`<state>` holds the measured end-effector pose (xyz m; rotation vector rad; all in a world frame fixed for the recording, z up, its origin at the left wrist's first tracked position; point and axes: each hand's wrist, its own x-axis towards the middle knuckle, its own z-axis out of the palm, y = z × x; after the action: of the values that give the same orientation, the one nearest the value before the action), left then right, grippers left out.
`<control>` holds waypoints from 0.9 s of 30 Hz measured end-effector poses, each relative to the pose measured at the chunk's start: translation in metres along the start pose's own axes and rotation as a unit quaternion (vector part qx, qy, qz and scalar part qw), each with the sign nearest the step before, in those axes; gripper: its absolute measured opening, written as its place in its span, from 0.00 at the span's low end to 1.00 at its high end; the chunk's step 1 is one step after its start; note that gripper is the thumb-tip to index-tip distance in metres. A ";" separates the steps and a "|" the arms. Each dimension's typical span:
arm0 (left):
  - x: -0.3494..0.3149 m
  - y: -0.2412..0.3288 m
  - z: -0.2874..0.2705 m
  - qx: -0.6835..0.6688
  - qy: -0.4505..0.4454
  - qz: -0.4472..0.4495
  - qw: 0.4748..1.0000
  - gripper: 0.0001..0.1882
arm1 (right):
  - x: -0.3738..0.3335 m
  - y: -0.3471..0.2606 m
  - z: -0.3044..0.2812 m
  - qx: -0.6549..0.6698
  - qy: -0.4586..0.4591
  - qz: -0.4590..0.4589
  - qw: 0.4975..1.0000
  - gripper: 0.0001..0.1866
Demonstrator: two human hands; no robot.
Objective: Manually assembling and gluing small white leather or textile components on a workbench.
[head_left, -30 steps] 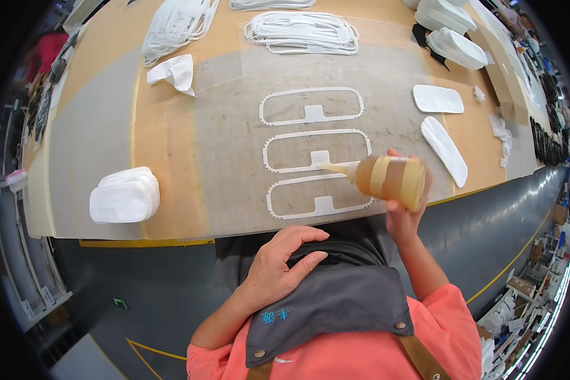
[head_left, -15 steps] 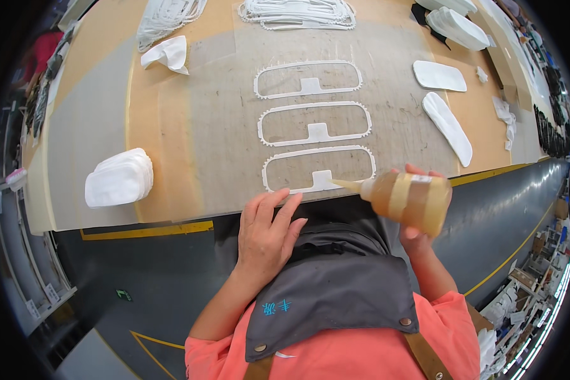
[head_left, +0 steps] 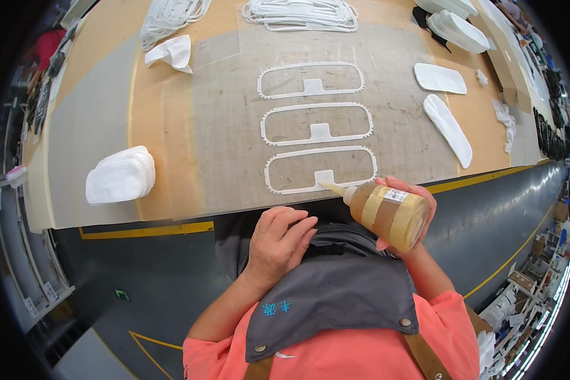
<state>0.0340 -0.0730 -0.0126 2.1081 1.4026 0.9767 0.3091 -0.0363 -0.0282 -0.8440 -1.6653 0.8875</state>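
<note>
My right hand (head_left: 429, 200) grips an amber squeeze bottle (head_left: 376, 215) with pale tape bands and a long nozzle. The bottle is tilted. Its nozzle tip is at the central tab of the nearest white frame (head_left: 323, 177), a thin rounded outline with small teeth along its ends. Below the table edge, in front of my apron, my left hand (head_left: 278, 244) is loosely bent and holds nothing visible. Two more such frames lie in a column behind it, a middle frame (head_left: 320, 132) and a far frame (head_left: 312, 87).
A pile of white frames (head_left: 301, 16) lies at the far side. White pads are stacked (head_left: 120, 176) at left. A flat pad (head_left: 440, 78) and a slanted pad (head_left: 448, 130) lie at right, near more stacked pads (head_left: 457, 30). The table's front edge (head_left: 234, 214) runs before me.
My left hand has drawn back from the nearest frame toward me, its fingers more bent. My right hand has shifted the bottle left and slightly down, bringing the nozzle against the tab.
</note>
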 end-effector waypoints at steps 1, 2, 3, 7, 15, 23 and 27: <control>0.000 0.000 0.001 -0.004 0.001 0.002 1.000 0.16 | 0.002 -0.001 0.000 -0.008 -0.006 0.002 1.000 0.59; 0.000 0.000 0.000 -0.003 0.002 0.004 1.000 0.16 | 0.001 0.000 0.000 -0.012 0.003 -0.004 1.000 0.60; 0.000 0.000 0.000 -0.002 0.004 0.005 1.000 0.15 | 0.000 0.000 -0.002 -0.015 0.013 -0.011 1.000 0.60; -0.002 0.001 -0.002 -0.002 0.010 -0.004 1.000 0.15 | -0.012 0.000 -0.004 0.005 0.044 0.033 0.998 0.61; -0.008 0.003 -0.004 -0.018 0.013 -0.017 1.000 0.14 | 0.020 -0.006 -0.008 0.598 0.221 0.322 0.700 0.43; -0.018 -0.001 -0.009 -0.049 0.023 -0.043 0.998 0.13 | 0.011 -0.024 0.012 0.240 0.192 0.237 0.922 0.55; -0.020 -0.002 -0.008 -0.057 0.024 -0.046 0.997 0.12 | 0.009 -0.019 0.028 0.166 0.124 0.201 0.958 0.63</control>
<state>0.0217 -0.0910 -0.0153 1.9315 1.4189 1.0504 0.2781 -0.0422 -0.0132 -1.0273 -1.1026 1.2417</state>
